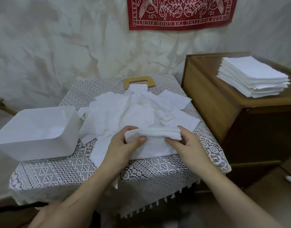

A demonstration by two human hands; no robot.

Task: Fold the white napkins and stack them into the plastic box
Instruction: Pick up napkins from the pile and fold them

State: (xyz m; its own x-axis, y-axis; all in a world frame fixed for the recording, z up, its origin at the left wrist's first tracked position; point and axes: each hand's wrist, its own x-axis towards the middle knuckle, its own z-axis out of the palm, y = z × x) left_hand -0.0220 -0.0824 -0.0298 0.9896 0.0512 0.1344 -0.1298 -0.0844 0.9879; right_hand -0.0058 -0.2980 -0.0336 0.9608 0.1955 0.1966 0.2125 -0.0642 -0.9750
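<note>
both hands grip one thing. the left hand (123, 145) pinches the left end of a folded bundle (151, 133) of white napkins, thumb on the near face and fingers curled behind. the right hand (185, 143) pinches the right end the same way. the bundle is held just above a flat napkin on the bench (75, 170), near its front edge.

the step looks like squaring the bundle before it goes in the box. it would go best with the layered edges tapped level and both ends held evenly, so no sheet slips or fans out. the sheets look thin and limp, so a loose grip would likely let the middle sag.

behind the hands, the loose napkins (125, 111) lie in a rumpled heap across the middle of the bench, some touching the box's right wall. the plastic box (34, 145) stands at the left with its mouth open, and no napkins show inside it. the way leftward from the hands to it is open, over bare lace cloth (62, 168). a wooden lid (139, 81) lies at the back edge. to the right is a cabinet (215, 104), set close against the bench, with a neat stack (254, 78) of napkins on top.
</note>
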